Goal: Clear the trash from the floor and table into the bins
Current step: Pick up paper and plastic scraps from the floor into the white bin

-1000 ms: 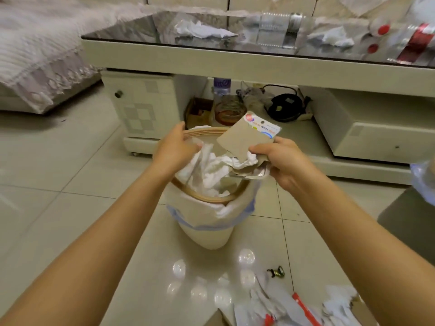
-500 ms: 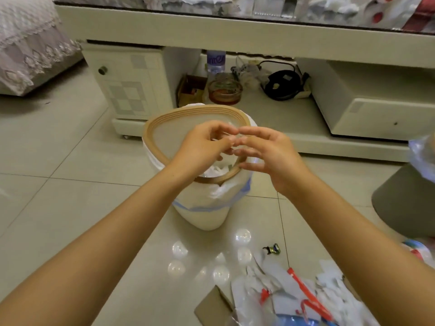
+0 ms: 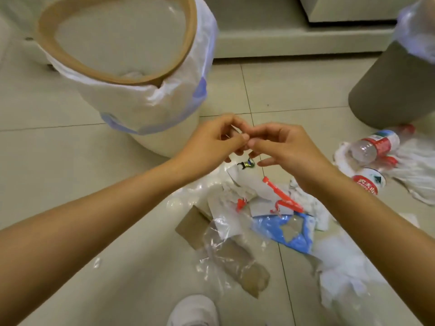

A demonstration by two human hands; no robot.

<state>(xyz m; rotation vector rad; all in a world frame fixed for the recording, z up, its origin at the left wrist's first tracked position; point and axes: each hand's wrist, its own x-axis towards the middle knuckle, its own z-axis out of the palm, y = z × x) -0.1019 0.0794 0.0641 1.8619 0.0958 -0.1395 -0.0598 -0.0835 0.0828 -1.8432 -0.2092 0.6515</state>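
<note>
Your fingers (image 3: 244, 137) are curled in and meeting tip to tip — left hand (image 3: 211, 140) and right hand (image 3: 282, 147) touch just above the floor, pinching at something too small to make out, so you cannot tell what, if anything, they hold. Directly beneath the fingertips a small black-and-gold metal clip (image 3: 247, 164) lies on the pale glossy tiled floor (image 3: 58, 172). Spreading toward you from there is the trash pile: white crumpled paper (image 3: 249, 184), a red plastic strip (image 3: 282, 196), a torn blue plastic wrapper (image 3: 284, 231), flat brown cardboard pieces (image 3: 195, 227) under clear plastic film (image 3: 219, 234). To your right lie clear plastic bottles with red labels (image 3: 374, 144) — beside more white tissue (image 3: 416, 175). The round cream bin with a tan rim and white liner bag (image 3: 150, 100) stands just beyond your left hand; a grey-brown bin (image 3: 390, 90) stands far right. A white shoe (image 3: 193, 311) shows at the bottom edge.
</note>
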